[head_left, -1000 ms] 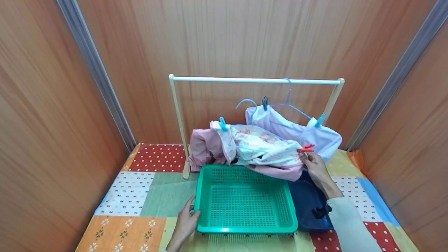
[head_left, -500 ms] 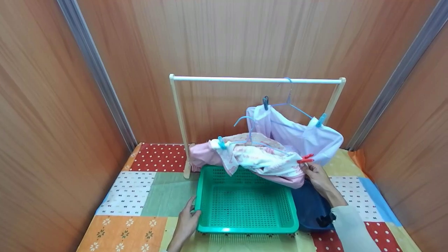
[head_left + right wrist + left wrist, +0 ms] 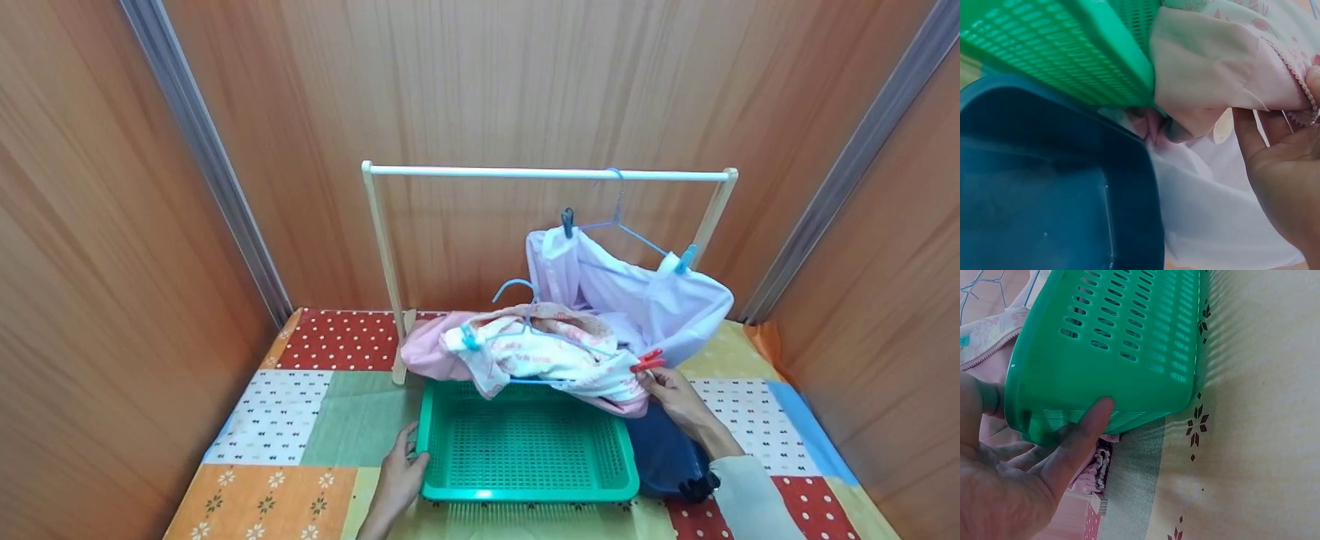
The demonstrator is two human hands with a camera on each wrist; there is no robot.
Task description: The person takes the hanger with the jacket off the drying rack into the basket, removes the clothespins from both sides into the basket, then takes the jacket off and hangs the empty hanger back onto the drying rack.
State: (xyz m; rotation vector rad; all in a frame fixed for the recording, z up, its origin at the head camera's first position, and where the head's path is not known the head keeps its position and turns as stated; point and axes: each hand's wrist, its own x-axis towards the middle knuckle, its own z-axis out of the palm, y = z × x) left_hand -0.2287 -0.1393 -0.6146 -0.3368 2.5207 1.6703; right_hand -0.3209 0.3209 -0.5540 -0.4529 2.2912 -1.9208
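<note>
My left hand (image 3: 400, 476) grips the left rim of a green plastic basket (image 3: 529, 494). Seen from the left wrist, one finger lies along the basket's outer wall (image 3: 1145, 388). Over the basket's far side, my right hand (image 3: 679, 405) pinches the right edge of a pink garment (image 3: 1219, 62) with a white, pink-printed part. A red clothespin (image 3: 646, 361) sits just above those fingers, and a turquoise clothespin (image 3: 469, 337) clips the garment's left end. The garment is on a blue wire hanger (image 3: 513, 283), its hook pointing up and off the rod.
Behind stands a drying rack with a white rod (image 3: 480, 172). A lavender garment (image 3: 637, 277) hangs from it at the right on another hanger. Beneath my right forearm is a dark blue basin (image 3: 664, 454). A patchwork cloth (image 3: 262, 416) covers the table; wooden panels enclose it.
My right hand has come down and slightly nearer, and the pink garment with its hanger has sunk toward the basket's far side. My left hand has stayed on the basket.
</note>
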